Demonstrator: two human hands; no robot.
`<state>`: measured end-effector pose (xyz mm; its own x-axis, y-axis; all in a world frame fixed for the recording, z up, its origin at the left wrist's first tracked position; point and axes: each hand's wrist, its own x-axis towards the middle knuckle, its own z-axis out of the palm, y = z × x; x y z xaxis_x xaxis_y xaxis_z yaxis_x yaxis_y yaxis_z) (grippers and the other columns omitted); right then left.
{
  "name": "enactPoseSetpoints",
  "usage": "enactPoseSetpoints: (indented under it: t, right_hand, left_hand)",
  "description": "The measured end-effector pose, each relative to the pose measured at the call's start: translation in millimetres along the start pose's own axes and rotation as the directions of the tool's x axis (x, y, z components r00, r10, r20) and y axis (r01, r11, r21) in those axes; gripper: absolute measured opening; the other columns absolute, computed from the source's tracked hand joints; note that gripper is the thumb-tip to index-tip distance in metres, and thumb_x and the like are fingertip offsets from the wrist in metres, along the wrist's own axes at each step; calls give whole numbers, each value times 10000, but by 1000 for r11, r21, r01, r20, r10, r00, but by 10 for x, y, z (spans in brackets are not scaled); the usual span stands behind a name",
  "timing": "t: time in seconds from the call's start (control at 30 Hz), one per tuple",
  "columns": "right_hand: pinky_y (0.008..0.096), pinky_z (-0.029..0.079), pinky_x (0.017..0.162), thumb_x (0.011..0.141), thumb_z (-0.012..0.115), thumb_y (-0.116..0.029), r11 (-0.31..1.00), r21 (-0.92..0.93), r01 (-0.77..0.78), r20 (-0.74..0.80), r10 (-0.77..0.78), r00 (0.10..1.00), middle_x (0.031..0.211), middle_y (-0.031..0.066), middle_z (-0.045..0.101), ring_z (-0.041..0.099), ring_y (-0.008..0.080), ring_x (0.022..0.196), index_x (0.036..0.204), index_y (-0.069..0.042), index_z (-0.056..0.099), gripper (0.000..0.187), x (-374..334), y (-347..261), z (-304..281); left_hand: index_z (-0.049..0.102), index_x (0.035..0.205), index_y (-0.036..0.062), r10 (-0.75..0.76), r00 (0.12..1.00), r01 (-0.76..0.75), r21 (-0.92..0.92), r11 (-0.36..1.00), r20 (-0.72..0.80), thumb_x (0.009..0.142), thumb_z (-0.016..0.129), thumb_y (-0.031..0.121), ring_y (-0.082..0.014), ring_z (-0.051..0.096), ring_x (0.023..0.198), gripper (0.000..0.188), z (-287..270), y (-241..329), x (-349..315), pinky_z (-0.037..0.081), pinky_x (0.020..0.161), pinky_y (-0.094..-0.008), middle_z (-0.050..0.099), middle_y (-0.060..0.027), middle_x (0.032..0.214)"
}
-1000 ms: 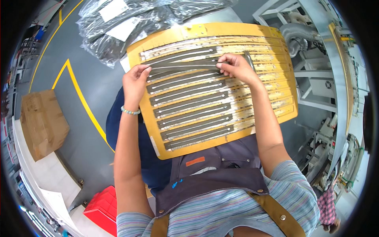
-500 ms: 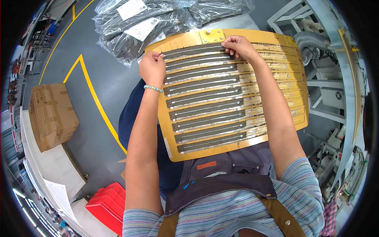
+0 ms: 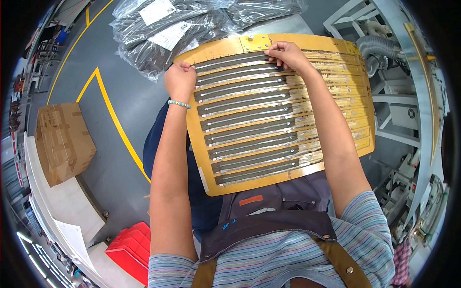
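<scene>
A yellow template board lies in front of me, with several dark grey zippers set in parallel slots across its left part. Each shows a pale line along its middle and a small bright piece near its right end. At the left end of the topmost zipper, my left hand is closed in a pinch. My right hand pinches the same strip near its right end, just below the metal hinge plate. The fingertips hide both ends of this zipper.
Clear plastic bags of dark goods lie beyond the board. A cardboard box and red bins stand on the left. To the right are a grey metal frame and a flexible duct.
My left hand has shifted slightly left, and the board's left edge has moved a little left too. The right hand has moved slightly left, still pinching.
</scene>
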<state>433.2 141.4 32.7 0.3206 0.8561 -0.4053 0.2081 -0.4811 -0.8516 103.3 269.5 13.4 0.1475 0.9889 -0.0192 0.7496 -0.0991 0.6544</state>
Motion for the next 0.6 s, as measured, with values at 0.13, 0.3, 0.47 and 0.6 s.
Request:
enactPoseSetpoints:
  t: [0.13,0.3,0.47,0.6]
  right_hand:
    - [175,354,455,948,824,-294,1000,0,23,-20,-23,1000,818,-37,730,533,-2,572,981,-121,719,205,-33,12,11]
    - [170,351,459,940,833,-303,999,23,27,-41,-26,999,814,-48,728,532,-6,581,992,-125,720,217,-33,33,19]
    - [169,351,460,930,842,-291,999,26,28,-42,-27,999,808,-59,723,521,-6,577,992,-130,720,212,-52,14,47]
    - [172,357,466,924,847,-279,999,14,36,-50,-35,998,797,-65,714,519,-10,587,991,-131,721,206,-60,40,30]
  left_hand:
    - [771,890,54,35,997,-34,17,999,-64,845,806,198,-311,766,782,155,-14,40,-84,582,731,-430,783,-113,811]
    - [746,897,37,54,996,-56,-27,998,-72,852,819,210,-320,741,810,193,-32,7,-66,572,773,-424,762,-122,854]
    - [690,1153,-3,159,946,-174,-27,984,-282,858,849,250,-351,626,1132,419,9,-86,-102,496,1002,-436,638,-180,1225]
    - [503,1458,-17,187,946,-150,154,977,-266,858,869,280,-390,432,1350,763,134,10,-211,371,1113,-523,438,-185,1442]
